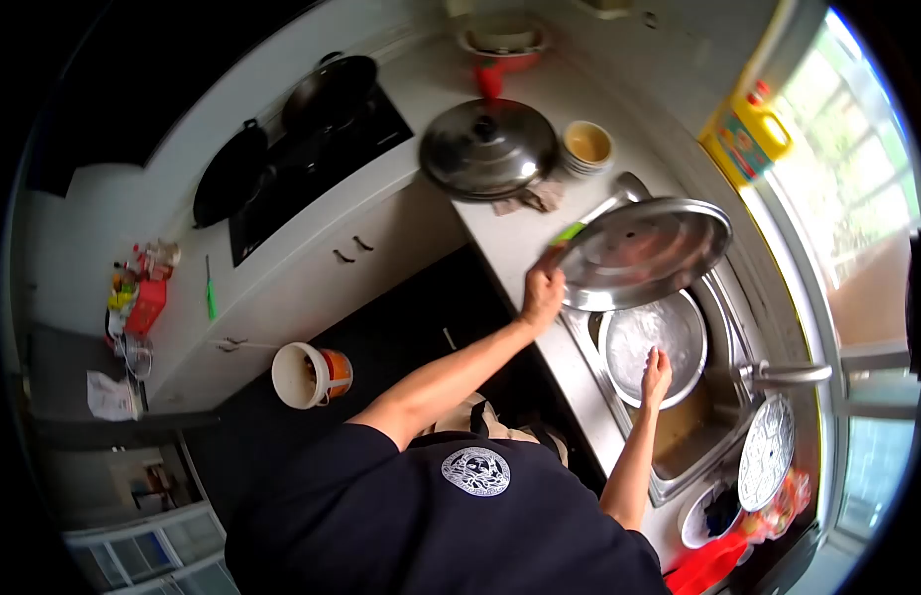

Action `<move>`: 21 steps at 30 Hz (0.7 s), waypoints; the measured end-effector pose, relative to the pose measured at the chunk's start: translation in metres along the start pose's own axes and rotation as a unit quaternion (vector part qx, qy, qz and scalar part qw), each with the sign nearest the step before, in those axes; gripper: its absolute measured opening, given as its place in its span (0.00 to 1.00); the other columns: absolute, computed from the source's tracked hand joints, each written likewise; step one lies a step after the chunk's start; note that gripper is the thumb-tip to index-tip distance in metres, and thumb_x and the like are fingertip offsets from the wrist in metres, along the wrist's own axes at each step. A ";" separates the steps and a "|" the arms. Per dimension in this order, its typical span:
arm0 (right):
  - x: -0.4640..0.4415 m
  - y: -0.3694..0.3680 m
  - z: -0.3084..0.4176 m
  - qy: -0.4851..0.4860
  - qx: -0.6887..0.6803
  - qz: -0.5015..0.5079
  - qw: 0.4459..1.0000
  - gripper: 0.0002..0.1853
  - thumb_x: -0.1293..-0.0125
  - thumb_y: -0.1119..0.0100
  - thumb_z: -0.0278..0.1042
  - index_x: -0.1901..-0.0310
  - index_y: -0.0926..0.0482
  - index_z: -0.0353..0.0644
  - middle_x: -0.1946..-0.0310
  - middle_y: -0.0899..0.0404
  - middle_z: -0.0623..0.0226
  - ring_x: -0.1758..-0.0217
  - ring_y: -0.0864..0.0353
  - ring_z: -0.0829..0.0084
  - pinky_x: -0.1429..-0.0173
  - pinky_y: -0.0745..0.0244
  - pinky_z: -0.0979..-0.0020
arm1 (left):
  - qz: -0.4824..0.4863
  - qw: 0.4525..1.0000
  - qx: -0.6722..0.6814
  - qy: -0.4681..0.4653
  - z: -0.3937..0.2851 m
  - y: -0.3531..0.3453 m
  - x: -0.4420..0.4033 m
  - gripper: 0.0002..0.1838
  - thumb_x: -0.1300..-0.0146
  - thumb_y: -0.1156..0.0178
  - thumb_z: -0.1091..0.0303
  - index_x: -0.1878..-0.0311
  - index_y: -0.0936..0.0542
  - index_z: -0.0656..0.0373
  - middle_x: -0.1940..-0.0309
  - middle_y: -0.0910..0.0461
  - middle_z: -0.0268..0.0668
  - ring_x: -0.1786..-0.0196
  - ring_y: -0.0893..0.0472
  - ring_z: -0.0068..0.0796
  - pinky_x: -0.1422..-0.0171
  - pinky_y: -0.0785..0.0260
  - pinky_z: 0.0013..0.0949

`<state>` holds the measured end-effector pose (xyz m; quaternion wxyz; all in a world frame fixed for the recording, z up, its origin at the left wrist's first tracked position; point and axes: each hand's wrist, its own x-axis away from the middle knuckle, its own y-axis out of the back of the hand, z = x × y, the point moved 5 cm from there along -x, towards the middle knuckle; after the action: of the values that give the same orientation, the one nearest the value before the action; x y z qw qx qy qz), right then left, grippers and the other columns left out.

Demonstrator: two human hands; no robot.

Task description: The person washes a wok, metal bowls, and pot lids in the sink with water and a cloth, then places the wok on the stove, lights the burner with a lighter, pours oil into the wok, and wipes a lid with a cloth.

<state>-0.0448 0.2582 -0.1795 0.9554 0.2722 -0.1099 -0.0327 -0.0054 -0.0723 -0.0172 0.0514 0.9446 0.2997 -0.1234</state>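
Observation:
My left hand (545,292) is closed on the rim of a round steel lid (669,248), held tilted above the counter edge and the sink. The lid's inner side faces me, with a small dark dot at its centre. My right hand (657,379) is over the near part of a metal basin (624,347) in the sink (684,451). Its fingers look stretched out, with nothing visible in them. The basin seems to hold clear, rippling water. Behind the raised lid, a green-handled utensil (570,233) shows in part.
Another steel lid (460,164) with a black knob lies on the counter beside stacked bowls (587,147). A faucet (788,373) reaches over the sink. A patterned plate (766,451) leans at the right. Dark pans (327,94) stand on the stove; a white bucket (297,377) is on the floor.

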 end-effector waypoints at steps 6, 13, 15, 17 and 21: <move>0.042 -0.111 0.094 -0.188 -0.485 0.087 0.850 0.23 0.40 0.45 0.48 0.53 0.29 0.36 0.61 0.25 0.62 0.55 0.25 0.66 0.52 0.27 0.62 | 0.001 0.976 0.074 0.205 0.043 0.034 -0.001 0.07 0.48 0.51 0.73 0.70 0.27 0.68 0.82 0.29 0.32 0.77 0.31 0.23 0.71 0.37 0.30; 0.004 -0.105 0.110 -0.155 -0.455 -0.050 0.875 0.07 0.47 0.45 0.33 0.70 0.28 0.39 0.75 0.28 0.68 0.73 0.24 0.72 0.72 0.24 0.70 | 0.223 0.946 0.183 0.148 0.034 0.073 -0.017 0.37 0.41 0.44 0.48 0.38 0.42 0.65 0.45 0.34 0.43 0.43 0.33 0.31 0.40 0.38 0.35; -0.023 -0.104 0.138 -0.130 -0.433 -0.073 0.889 0.08 0.46 0.45 0.33 0.70 0.29 0.38 0.74 0.28 0.66 0.73 0.24 0.71 0.74 0.24 0.70 | 0.232 0.923 0.154 0.265 0.061 0.095 -0.022 0.31 0.41 0.45 0.48 0.45 0.34 0.65 0.48 0.30 0.46 0.46 0.29 0.35 0.42 0.36 0.34; -0.044 -0.104 0.182 -0.126 -0.417 -0.062 0.898 0.09 0.46 0.46 0.34 0.70 0.29 0.37 0.76 0.28 0.65 0.78 0.25 0.72 0.78 0.26 0.71 | 0.222 0.934 0.072 0.269 0.101 0.113 -0.024 0.24 0.39 0.45 0.55 0.50 0.30 0.66 0.55 0.25 0.48 0.52 0.24 0.35 0.48 0.32 0.34; -0.090 -0.092 0.172 -0.149 -0.405 -0.084 0.898 0.11 0.44 0.46 0.37 0.66 0.30 0.39 0.76 0.26 0.65 0.79 0.24 0.72 0.80 0.24 0.72 | 0.229 0.935 -0.082 0.258 0.171 0.135 -0.030 0.19 0.42 0.43 0.64 0.51 0.29 0.65 0.60 0.22 0.47 0.58 0.21 0.35 0.53 0.29 0.32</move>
<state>-0.1721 0.1030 -0.1029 0.9491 -0.1379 -0.2051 -0.1952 0.0147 -0.2286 -0.1712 0.0766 0.9796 0.0870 0.1644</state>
